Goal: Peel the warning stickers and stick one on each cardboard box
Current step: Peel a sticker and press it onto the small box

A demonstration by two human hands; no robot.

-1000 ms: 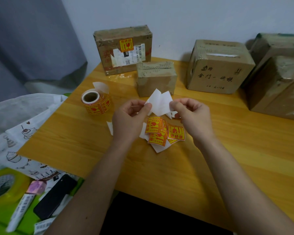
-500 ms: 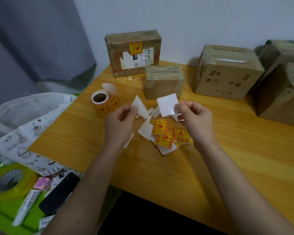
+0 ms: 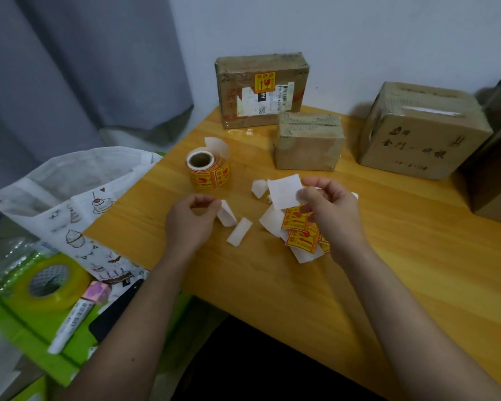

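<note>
My right hand [image 3: 331, 218] pinches a peeled sticker [image 3: 284, 191] by its edge, with its white back facing me. A curled white backing strip [image 3: 226, 213] is pinched in my left hand [image 3: 191, 224], well to the left of the sticker. Under my right hand lies a pile of yellow-and-red warning stickers [image 3: 300, 230] on backing scraps. The sticker roll [image 3: 207, 170] stands further left. The back box [image 3: 261, 91] carries a warning sticker. The small box [image 3: 308, 144] and the right box [image 3: 420, 131] show none.
More cardboard boxes [image 3: 495, 175] crowd the far right edge of the wooden table [image 3: 272, 285]. A loose backing scrap [image 3: 239, 231] lies between my hands. Left of the table are a printed white bag [image 3: 70, 198], a tape roll [image 3: 48, 280], a marker and a black phone.
My hands have pulled apart. The left has carried the backing strip left and down, while the right keeps the peeled sticker. The view has shifted left.
</note>
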